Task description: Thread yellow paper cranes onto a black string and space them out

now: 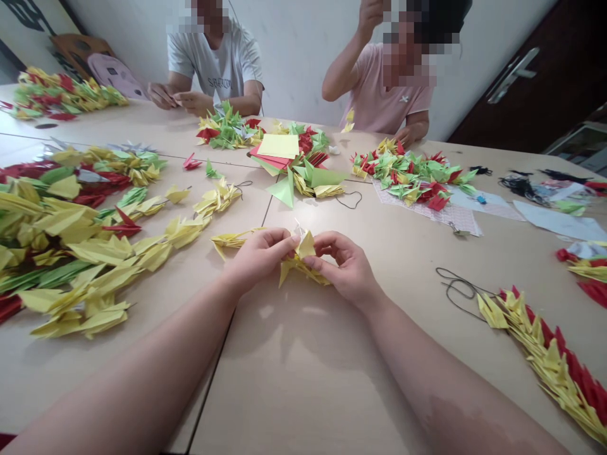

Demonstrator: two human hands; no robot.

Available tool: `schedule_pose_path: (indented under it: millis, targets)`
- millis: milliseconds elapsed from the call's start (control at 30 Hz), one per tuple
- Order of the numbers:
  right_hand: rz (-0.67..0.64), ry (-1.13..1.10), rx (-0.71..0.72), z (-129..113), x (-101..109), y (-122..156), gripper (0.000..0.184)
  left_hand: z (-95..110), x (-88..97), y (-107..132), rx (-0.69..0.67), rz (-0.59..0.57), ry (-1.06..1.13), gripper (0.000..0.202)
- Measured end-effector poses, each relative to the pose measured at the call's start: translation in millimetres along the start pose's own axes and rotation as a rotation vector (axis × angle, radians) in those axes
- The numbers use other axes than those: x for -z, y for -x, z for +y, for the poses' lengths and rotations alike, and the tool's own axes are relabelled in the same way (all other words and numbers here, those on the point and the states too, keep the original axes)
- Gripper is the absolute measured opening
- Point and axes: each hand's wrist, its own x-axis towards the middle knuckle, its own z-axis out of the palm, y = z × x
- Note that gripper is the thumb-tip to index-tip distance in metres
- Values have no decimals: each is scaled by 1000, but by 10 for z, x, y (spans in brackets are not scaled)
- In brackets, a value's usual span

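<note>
Both of my hands meet over the middle of the table, around a small yellow folded-paper crane (305,245). My left hand (265,249) is closed, thumb and fingers pinching its left side, where a thin white bit sticks up. From the right, my right hand (344,262) grips the same crane between thumb and curled fingers. Under and beside my hands lie more yellow paper cranes (306,272), partly hidden by the fingers. A flat yellow folded piece (232,240) reaches out to the left, behind my left hand.
Heaps of yellow, red and green paper cranes (109,253) cover the left side. Square paper sheets (279,146) lie stacked ahead. A yellow-and-red strand (550,354) with a dark cord (459,287) lies at right. Two people (215,69) sit across the table, one with a raised arm (348,72).
</note>
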Motion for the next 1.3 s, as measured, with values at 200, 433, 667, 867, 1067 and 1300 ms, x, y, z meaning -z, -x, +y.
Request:
schedule_pose_path:
  millis: [200, 433, 667, 867, 1067, 1300]
  targets:
    - [4, 6, 8, 1, 3, -2, 14, -2, 1, 2, 3, 12, -27, 33]
    - [13, 14, 11, -1, 7, 5, 14, 5, -12, 4, 27, 14, -26, 33]
    - [-34, -33, -17, -30, 51, 3, 17, 30, -25, 21, 7, 18, -93, 35]
    - [83, -200, -82, 14, 112, -25, 24, 66, -35, 29, -34, -35, -160, 36]
    - [104, -161, -228, 16, 74, -66, 23, 44, -44, 29, -109, -110, -296, 35]
    - [115, -87, -190, 35, 16, -52, 20, 52, -89, 39, -251, -133, -523, 35]
